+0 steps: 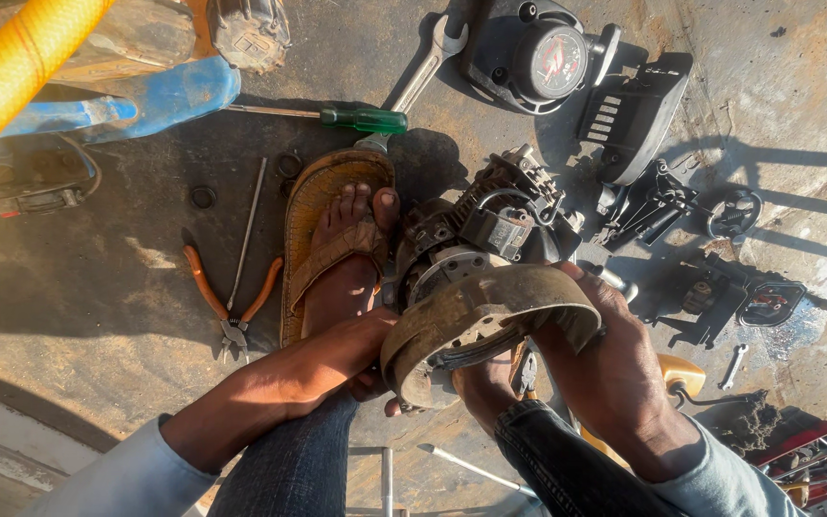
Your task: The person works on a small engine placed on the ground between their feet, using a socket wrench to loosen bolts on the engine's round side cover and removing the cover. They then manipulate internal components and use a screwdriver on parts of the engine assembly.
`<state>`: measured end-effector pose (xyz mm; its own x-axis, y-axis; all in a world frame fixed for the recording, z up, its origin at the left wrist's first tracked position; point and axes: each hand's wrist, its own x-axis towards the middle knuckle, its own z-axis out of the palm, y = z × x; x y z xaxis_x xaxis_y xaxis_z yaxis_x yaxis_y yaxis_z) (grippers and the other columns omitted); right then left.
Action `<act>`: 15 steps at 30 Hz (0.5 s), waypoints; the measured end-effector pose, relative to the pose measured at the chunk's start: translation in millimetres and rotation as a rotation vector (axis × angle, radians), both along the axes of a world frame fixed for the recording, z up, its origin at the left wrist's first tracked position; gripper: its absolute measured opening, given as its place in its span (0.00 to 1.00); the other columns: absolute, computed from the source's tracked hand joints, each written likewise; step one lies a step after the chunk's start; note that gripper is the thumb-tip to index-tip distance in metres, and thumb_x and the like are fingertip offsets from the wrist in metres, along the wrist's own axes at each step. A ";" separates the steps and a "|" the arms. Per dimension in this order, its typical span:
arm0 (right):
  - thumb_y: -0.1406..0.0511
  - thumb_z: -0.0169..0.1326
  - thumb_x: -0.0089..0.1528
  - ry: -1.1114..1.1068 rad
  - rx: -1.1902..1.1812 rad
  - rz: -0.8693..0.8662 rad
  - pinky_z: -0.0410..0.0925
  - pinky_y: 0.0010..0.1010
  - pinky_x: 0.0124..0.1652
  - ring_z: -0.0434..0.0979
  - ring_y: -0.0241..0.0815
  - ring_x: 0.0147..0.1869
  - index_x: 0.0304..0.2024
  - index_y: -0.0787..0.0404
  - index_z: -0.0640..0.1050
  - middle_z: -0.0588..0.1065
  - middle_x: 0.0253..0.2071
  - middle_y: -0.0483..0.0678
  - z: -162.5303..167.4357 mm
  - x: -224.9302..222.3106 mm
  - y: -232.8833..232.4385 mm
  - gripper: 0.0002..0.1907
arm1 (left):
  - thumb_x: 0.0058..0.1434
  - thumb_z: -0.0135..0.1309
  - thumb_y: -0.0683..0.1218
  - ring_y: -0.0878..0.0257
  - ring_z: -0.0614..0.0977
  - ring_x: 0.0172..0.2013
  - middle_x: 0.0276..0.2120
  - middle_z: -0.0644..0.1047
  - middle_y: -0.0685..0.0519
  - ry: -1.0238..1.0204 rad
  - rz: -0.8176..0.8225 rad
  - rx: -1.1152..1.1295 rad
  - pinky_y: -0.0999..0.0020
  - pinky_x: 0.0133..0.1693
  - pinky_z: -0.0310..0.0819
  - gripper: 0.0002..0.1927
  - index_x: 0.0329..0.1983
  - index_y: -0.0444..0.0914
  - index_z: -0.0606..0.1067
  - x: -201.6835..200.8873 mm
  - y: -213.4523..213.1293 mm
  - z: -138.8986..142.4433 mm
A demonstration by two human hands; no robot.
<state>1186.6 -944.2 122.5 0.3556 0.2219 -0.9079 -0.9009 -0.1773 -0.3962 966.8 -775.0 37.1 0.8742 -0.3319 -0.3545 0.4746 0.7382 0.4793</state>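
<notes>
Hands meet on a worn, curved brake shoe point(485, 316) held low between the person's knees. The right hand point(614, 354) comes in from the right, fingers wrapped over the shoe's outer end and closed on it. The left hand point(366, 349) reaches from the left and goes under the shoe's near end; its fingers are mostly hidden behind the shoe, so I cannot tell how they sit. Just beyond the shoe, touching or nearly so, lies a small engine point(485, 225) on the concrete floor point(98, 287). Left of it a foot in a brown sandal point(323, 220) is planted on the floor. Further left lie orange-handled pliers point(232, 297). Above the sandal sit a green-handled screwdriver point(361, 120) and an open-end spanner point(428, 62), and at top centre a black starter cover point(543, 53).
</notes>
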 end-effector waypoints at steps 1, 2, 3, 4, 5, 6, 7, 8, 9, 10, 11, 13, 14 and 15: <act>0.61 0.42 0.71 0.005 -0.009 -0.009 0.67 0.40 0.61 0.77 0.45 0.54 0.53 0.68 0.73 0.77 0.48 0.54 -1.7 1.2 -0.9 0.17 | 0.76 0.36 0.53 0.72 0.63 0.18 0.23 0.74 0.54 -0.001 -0.003 -0.001 0.74 0.21 0.54 0.21 0.40 0.39 0.78 -0.2 0.2 0.0; 0.61 0.43 0.71 0.010 -0.018 -0.016 0.67 0.40 0.60 0.77 0.45 0.54 0.53 0.67 0.73 0.77 0.48 0.53 -3.9 2.0 -1.6 0.17 | 0.76 0.36 0.53 0.72 0.63 0.18 0.23 0.74 0.54 0.004 -0.005 0.007 0.74 0.21 0.55 0.21 0.40 0.39 0.78 -0.6 0.7 0.0; 0.62 0.44 0.70 0.016 -0.027 -0.024 0.66 0.39 0.59 0.77 0.45 0.54 0.53 0.67 0.74 0.77 0.48 0.53 -6.1 2.7 -2.5 0.16 | 0.76 0.36 0.53 0.72 0.63 0.19 0.23 0.74 0.54 0.006 -0.009 0.015 0.74 0.22 0.55 0.21 0.40 0.39 0.78 -0.9 1.2 0.1; 0.62 0.44 0.70 0.001 0.009 -0.013 0.67 0.40 0.59 0.77 0.45 0.54 0.53 0.67 0.74 0.77 0.49 0.54 -8.0 3.4 -2.9 0.17 | 0.76 0.37 0.53 0.72 0.63 0.19 0.24 0.73 0.55 0.006 -0.010 0.023 0.73 0.22 0.55 0.21 0.39 0.39 0.77 -1.3 2.1 0.0; 0.61 0.45 0.69 -0.014 0.044 -0.002 0.67 0.41 0.60 0.77 0.46 0.54 0.53 0.68 0.74 0.76 0.49 0.55 -9.7 3.4 -3.3 0.17 | 0.77 0.37 0.53 0.72 0.64 0.19 0.24 0.73 0.55 0.009 -0.014 0.034 0.73 0.22 0.56 0.21 0.39 0.38 0.77 -1.8 2.5 0.0; 0.61 0.45 0.69 -0.029 0.079 0.009 0.68 0.41 0.60 0.77 0.46 0.54 0.53 0.68 0.74 0.76 0.49 0.55 -11.3 3.1 -2.7 0.18 | 0.77 0.37 0.53 0.72 0.64 0.20 0.24 0.72 0.55 0.007 -0.014 0.045 0.73 0.23 0.56 0.21 0.39 0.38 0.77 -2.3 3.7 -0.5; 0.61 0.45 0.69 -0.033 0.105 0.012 0.67 0.42 0.61 0.77 0.46 0.55 0.53 0.69 0.75 0.76 0.49 0.56 -11.9 2.2 -2.1 0.18 | 0.77 0.37 0.53 0.72 0.64 0.20 0.24 0.72 0.55 0.005 -0.014 0.056 0.73 0.23 0.56 0.21 0.39 0.38 0.77 -2.7 4.0 -1.0; 0.61 0.46 0.69 -0.037 0.132 0.014 0.67 0.42 0.63 0.76 0.47 0.56 0.52 0.70 0.75 0.76 0.50 0.56 -12.0 1.2 -0.6 0.18 | 0.77 0.38 0.53 0.72 0.64 0.20 0.24 0.72 0.55 0.000 -0.016 0.070 0.73 0.23 0.57 0.21 0.39 0.38 0.77 -2.8 4.7 -1.6; 0.61 0.46 0.69 -0.042 0.159 0.015 0.67 0.42 0.64 0.76 0.47 0.57 0.52 0.71 0.75 0.75 0.50 0.57 -10.9 -0.2 0.6 0.18 | 0.77 0.38 0.54 0.72 0.64 0.21 0.24 0.71 0.55 -0.004 -0.018 0.092 0.73 0.23 0.57 0.21 0.38 0.38 0.77 -2.9 4.9 -2.2; 0.60 0.46 0.69 -0.028 0.181 0.024 0.67 0.42 0.63 0.76 0.49 0.57 0.51 0.71 0.75 0.75 0.50 0.58 -8.6 -1.0 1.8 0.19 | 0.77 0.38 0.54 0.72 0.65 0.21 0.25 0.71 0.55 -0.012 -0.022 0.115 0.73 0.24 0.57 0.21 0.38 0.38 0.77 -2.4 5.2 -2.4; 0.59 0.46 0.69 -0.014 0.203 0.033 0.66 0.43 0.62 0.75 0.50 0.56 0.51 0.72 0.75 0.76 0.50 0.58 -5.2 -2.1 2.7 0.20 | 0.77 0.39 0.54 0.72 0.65 0.21 0.25 0.70 0.56 -0.015 -0.027 0.142 0.73 0.24 0.58 0.21 0.38 0.38 0.77 -1.7 5.1 -2.1; 0.59 0.46 0.69 0.006 0.325 0.050 0.66 0.45 0.59 0.74 0.53 0.56 0.50 0.72 0.75 0.75 0.50 0.59 4.0 -1.8 2.8 0.21 | 0.78 0.39 0.54 0.72 0.65 0.22 0.25 0.70 0.56 -0.036 -0.045 0.212 0.73 0.25 0.59 0.21 0.37 0.37 0.77 0.9 6.9 0.5; 0.59 0.47 0.69 0.013 0.424 0.058 0.65 0.47 0.57 0.74 0.55 0.56 0.50 0.72 0.75 0.75 0.50 0.59 11.0 -0.2 0.9 0.20 | 0.78 0.39 0.54 0.71 0.65 0.22 0.25 0.69 0.56 -0.037 -0.027 0.204 0.73 0.25 0.59 0.21 0.37 0.37 0.77 3.3 8.0 3.9; 0.60 0.47 0.70 0.020 0.524 0.066 0.65 0.49 0.55 0.73 0.56 0.56 0.50 0.73 0.75 0.75 0.51 0.60 17.8 0.7 -1.4 0.20 | 0.78 0.40 0.54 0.71 0.66 0.23 0.25 0.69 0.56 -0.027 -0.004 0.179 0.73 0.25 0.59 0.21 0.37 0.37 0.77 6.3 8.3 8.2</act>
